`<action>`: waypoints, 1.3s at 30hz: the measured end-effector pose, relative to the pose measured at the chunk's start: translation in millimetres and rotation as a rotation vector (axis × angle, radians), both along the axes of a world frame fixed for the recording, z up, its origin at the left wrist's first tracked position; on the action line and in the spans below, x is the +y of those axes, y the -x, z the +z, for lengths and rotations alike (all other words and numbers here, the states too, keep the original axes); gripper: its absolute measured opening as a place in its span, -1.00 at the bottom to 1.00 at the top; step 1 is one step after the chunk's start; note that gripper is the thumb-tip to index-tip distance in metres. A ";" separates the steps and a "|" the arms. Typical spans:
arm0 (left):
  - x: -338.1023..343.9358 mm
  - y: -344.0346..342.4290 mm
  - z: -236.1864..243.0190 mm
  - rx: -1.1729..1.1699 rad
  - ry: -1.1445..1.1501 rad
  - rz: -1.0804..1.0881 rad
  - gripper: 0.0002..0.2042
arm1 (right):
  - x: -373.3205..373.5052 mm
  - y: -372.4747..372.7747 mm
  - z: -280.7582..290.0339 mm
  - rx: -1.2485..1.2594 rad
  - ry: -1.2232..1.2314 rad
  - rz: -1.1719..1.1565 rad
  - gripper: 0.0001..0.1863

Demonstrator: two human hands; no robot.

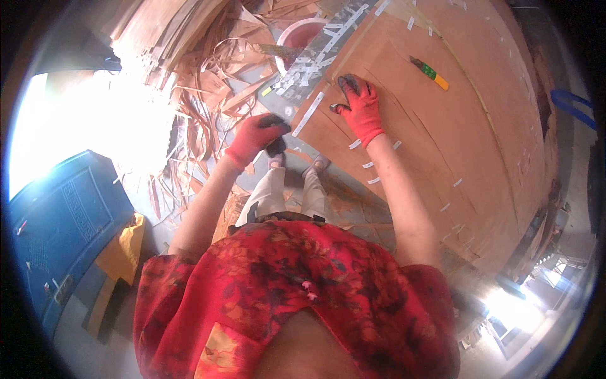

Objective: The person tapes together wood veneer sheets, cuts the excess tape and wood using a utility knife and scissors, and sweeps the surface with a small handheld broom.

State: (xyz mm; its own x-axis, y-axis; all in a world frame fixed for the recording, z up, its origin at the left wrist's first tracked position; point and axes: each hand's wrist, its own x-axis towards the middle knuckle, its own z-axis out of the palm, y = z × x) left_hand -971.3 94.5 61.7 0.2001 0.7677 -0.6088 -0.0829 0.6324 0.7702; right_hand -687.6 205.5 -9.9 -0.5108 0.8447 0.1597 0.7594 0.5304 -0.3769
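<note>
Both of my hands wear red gloves with dark fingertips and palms. My right hand [360,107] rests on a brown wood veneer sheet [454,145], thumb and fingers apart, close to the sheet's left edge. Just off that edge, my left hand [260,136] is held closed with its fingers pressed together; whatever they may hold is hidden. A white tape strip [308,114] lies along the edge between the two hands. Several short pieces of white tape dot the sheet. Farther right on it lies a utility knife [429,72] with a green and yellow handle.
Clear plastic covered with tape strips [322,54] borders the sheet. Behind it stands a pink basin [303,35]. Veneer scraps [211,95] litter the floor at left, beside stacked veneer [158,38]. A blue case [72,221] and yellow bag [129,246] are at lower left.
</note>
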 end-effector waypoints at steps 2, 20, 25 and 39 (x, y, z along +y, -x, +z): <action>25.8 -23.3 4.8 -0.053 -0.076 -0.038 -0.85 | 0.5 -2.1 -0.3 0.015 0.014 -0.009 -0.12; 79.8 -90.4 -64.8 -0.067 0.084 0.169 -0.82 | -10.7 -17.6 -9.9 0.207 -0.097 0.060 -0.17; 76.8 -91.6 -62.9 0.028 -0.008 0.157 -0.83 | -16.6 -18.2 0.9 -0.013 -0.103 0.164 -0.27; 69.3 -89.0 -53.5 -0.073 0.086 0.153 -0.78 | -21.0 -11.2 5.3 -0.292 -0.043 0.178 -0.40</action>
State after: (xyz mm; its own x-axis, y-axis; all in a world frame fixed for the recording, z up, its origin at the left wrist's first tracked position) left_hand -882.2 163.8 8.2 0.1314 0.7384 -0.6614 -0.2369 0.6713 0.7023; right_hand -676.4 184.5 -4.6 -0.6792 0.7337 0.0184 0.7257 0.6752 -0.1321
